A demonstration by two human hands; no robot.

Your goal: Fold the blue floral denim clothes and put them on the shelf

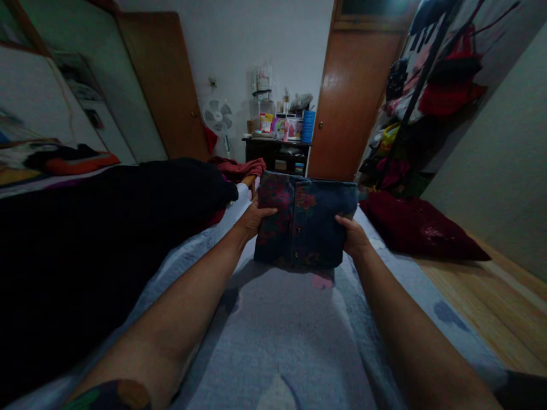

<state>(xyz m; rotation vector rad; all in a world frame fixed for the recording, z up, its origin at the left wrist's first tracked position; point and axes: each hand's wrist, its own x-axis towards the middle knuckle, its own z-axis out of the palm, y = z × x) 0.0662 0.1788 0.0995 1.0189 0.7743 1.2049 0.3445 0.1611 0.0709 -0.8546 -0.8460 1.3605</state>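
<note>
A folded denim garment (318,228) with red flower patches and a buttoned front strip hangs between my hands, a little above the bed. It looks like a shirt or jacket folded into a rectangle. My left hand (254,217) grips its left edge, thumb on the front and fingers hidden behind. On the opposite edge my right hand (352,233) pinches the cloth the same way. Below lies a pale blue-grey sheet (294,319) with a leaf and heart print.
Dark clothing (85,239) is heaped along the left side. A maroon cushion (421,225) lies at right beside a wooden board (482,285). Farther back stand a fan (219,117), a loaded black shelf (273,149) and a wooden door (348,102). Clothes and bags hang at upper right.
</note>
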